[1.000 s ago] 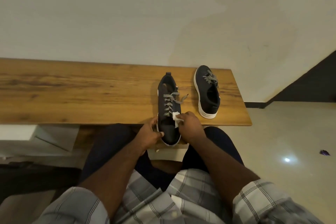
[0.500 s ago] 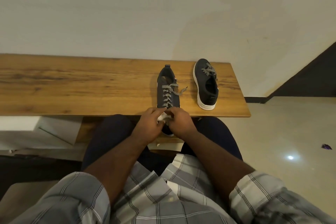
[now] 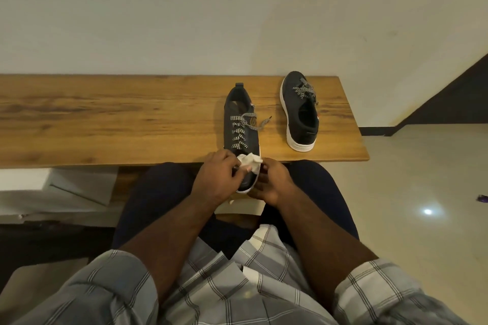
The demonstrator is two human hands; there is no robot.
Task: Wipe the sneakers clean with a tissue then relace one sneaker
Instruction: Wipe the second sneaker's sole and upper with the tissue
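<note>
A dark sneaker [image 3: 239, 113] with a white sole and patterned laces lies on the wooden bench [image 3: 105, 119], its toe hanging over the front edge toward me. My left hand [image 3: 216, 179] pinches a crumpled white tissue [image 3: 250, 163] against the top of that toe. My right hand [image 3: 272, 182] curls round the toe's right side and holds it. Both hands hide most of the toe. The second dark sneaker [image 3: 301, 119] stands to the right, apart from my hands, heel toward me and laces tied in a loose knot.
The bench runs along a pale wall and ends just right of the second sneaker. A white box [image 3: 52, 187] sits under the bench at the left. Tiled floor lies to the right, with a small purple wrapper [image 3: 482, 204] on it.
The tissue went from my right hand to my left hand. My right hand shifted to the right side of the toe. The camera tilted down slightly.
</note>
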